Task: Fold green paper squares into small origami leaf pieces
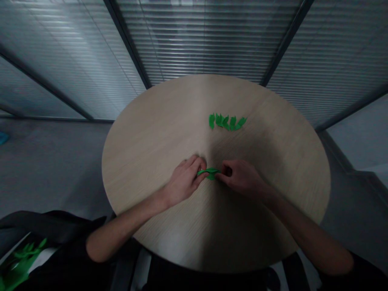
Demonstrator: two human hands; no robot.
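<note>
Over the middle of the table, my left hand (183, 181) pinches the left end of a green leaf-like piece (211, 171) between thumb and fingers. At its right end, my right hand (244, 176) has thumb and forefinger closed on it. The piece looks thin and twisted, with a wider part hanging below; its material is too small to make out. Farther back on the table lies a row of several green leaf pieces (226, 121), side by side and apart from both hands.
The round wooden table (145, 133) has glass partitions with blinds (200, 44) behind it. At lower left, more green leafy material (18, 270) rests beside a black chair or bag. A small blue object (3, 138) is on the floor at far left.
</note>
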